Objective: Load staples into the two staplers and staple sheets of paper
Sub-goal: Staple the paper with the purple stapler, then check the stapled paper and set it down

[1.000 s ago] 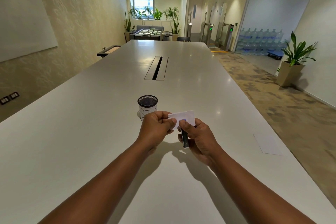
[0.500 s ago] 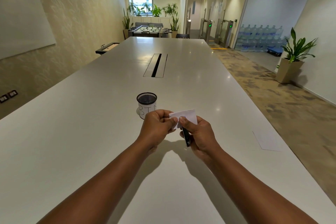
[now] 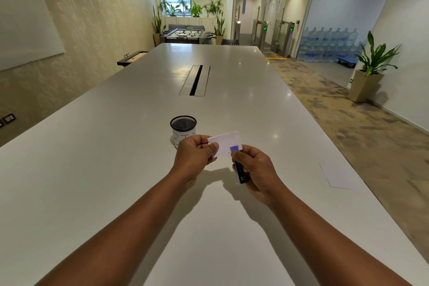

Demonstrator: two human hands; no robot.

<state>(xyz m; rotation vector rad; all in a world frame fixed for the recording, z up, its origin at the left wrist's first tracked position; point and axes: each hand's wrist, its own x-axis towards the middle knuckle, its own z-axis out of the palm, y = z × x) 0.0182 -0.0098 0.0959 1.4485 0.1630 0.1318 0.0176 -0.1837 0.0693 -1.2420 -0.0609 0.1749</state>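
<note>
**Above the counter: stapler meets folded paper**

Over the white counter (image 3: 116, 169), just in front of the mesh pen cup (image 3: 183, 126), both hands work in the air. The left hand (image 3: 195, 154) pinches the near-left edge of the small white paper (image 3: 226, 143) between thumb and curled fingers. The right hand (image 3: 256, 169) is wrapped round a slim dark stapler (image 3: 239, 170), whose blue tip overlaps the paper's lower right corner. To staple well, I would keep the sheets squared, seat the corner fully in the mouth, then squeeze firmly once. A second sheet (image 3: 336, 175) lies well apart to the right; no second stapler is visible.
</note>
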